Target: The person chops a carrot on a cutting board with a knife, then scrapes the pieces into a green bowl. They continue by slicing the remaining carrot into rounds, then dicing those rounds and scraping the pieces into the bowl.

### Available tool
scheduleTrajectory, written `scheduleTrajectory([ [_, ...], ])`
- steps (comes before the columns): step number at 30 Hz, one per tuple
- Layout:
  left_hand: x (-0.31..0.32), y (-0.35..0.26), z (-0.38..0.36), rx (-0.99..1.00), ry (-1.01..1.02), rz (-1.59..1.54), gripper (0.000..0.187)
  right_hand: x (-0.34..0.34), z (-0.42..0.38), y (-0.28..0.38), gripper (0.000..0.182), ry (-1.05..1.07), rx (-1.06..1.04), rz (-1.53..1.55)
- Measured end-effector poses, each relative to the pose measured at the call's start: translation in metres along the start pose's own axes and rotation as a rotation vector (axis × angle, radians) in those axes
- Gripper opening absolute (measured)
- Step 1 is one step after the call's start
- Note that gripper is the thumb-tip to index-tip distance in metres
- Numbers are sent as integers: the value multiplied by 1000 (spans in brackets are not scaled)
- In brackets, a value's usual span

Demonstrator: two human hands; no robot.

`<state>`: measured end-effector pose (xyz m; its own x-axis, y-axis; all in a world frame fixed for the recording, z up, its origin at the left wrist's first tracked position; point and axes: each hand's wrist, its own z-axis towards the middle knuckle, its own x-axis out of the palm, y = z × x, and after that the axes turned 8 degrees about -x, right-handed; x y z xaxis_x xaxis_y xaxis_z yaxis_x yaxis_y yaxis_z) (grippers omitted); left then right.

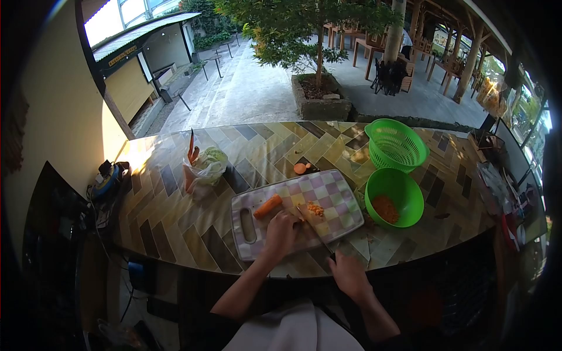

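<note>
On the checkered cutting board, my left hand is closed with its fingertips down beside the knife blade. A small bit of orange carrot shows at those fingertips, mostly hidden by them. My right hand is wrapped round the dark handle of a knife, whose blade slants up and left over the board. Just beyond my left hand lies a thick peeled carrot piece. Right of the blade tip sits a little heap of diced carrot.
A green bowl with chopped orange bits stands right of the board, a green colander behind it. Carrot ends lie past the board's far edge. At the left is a plastic bag with vegetables. The patterned table has a curved front edge.
</note>
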<state>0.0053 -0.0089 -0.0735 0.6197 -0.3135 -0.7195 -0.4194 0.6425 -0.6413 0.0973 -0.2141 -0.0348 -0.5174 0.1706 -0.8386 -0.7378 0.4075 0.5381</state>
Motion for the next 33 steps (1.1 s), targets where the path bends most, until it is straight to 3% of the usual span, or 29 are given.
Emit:
scheduleTrajectory([
  [9, 0, -4, 1, -95, -65, 34, 13, -1, -16, -4, 35, -11, -6, 53],
  [22, -1, -4, -1, -73, -68, 13, 12, -9, -7, -2, 35, 120, 36, 38],
  [28, 5, -3, -9, 7, -45, 70, 15, -3, 9, 6, 33, 68, 18, -53],
  [33, 7, -1, -8, 6, -21, 150, 18, -4, 5, -2, 34, 28, -38, 68],
])
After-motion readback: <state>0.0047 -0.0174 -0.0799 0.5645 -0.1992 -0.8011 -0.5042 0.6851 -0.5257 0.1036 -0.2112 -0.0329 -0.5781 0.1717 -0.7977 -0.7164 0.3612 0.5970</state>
